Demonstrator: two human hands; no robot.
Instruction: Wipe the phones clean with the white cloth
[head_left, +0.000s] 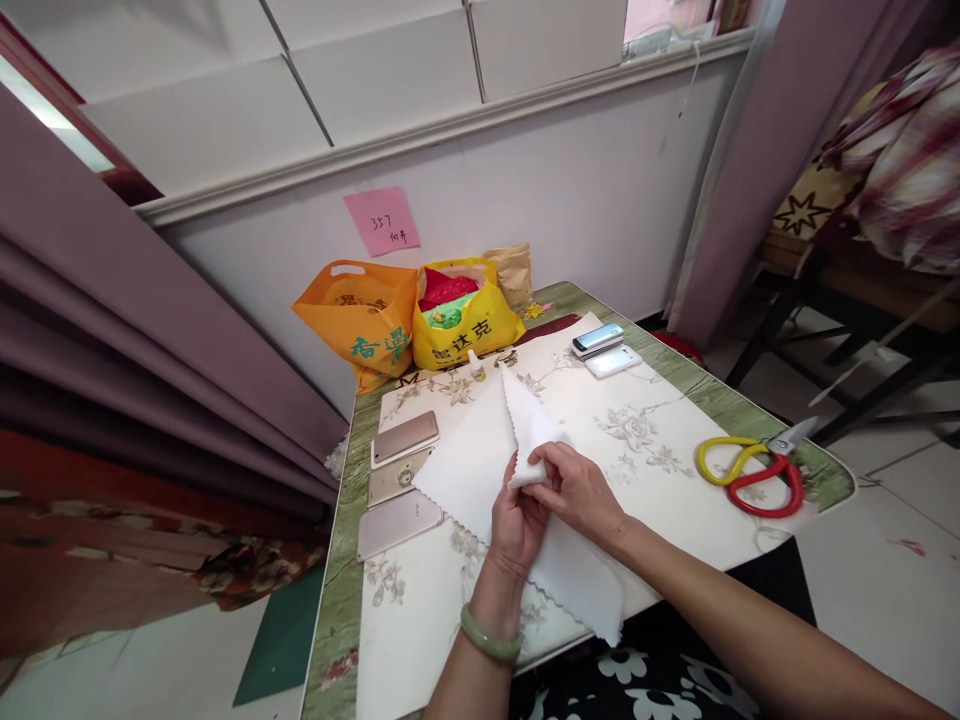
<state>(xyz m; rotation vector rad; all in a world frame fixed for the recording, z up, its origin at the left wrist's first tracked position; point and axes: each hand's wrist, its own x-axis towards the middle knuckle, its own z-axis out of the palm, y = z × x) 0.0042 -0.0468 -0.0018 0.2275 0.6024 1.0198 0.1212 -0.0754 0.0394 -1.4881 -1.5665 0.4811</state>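
A white cloth (469, 470) with a zigzag-cut edge lies partly on the table, one corner pointing to the back and another hanging near the front edge. My left hand (519, 530), below a green bangle, grips a folded part of it from underneath. From the right, my right hand (581, 492) pinches the same fold with thumb and fingers. Whether anything small sits inside the fold is hidden. Left of the cloth lie a rose-gold phone (405, 437), a gold phone (397, 480) and a pale pink phone (401, 524).
Scissors (759, 474) with yellow and red handles lie at the right edge. Phones (598, 339) are at the back right, a small bottle (477, 368) at the back middle. Behind stand an orange bag (356, 315), a yellow bag (466, 335) and a tan pouch (513, 275) against the wall.
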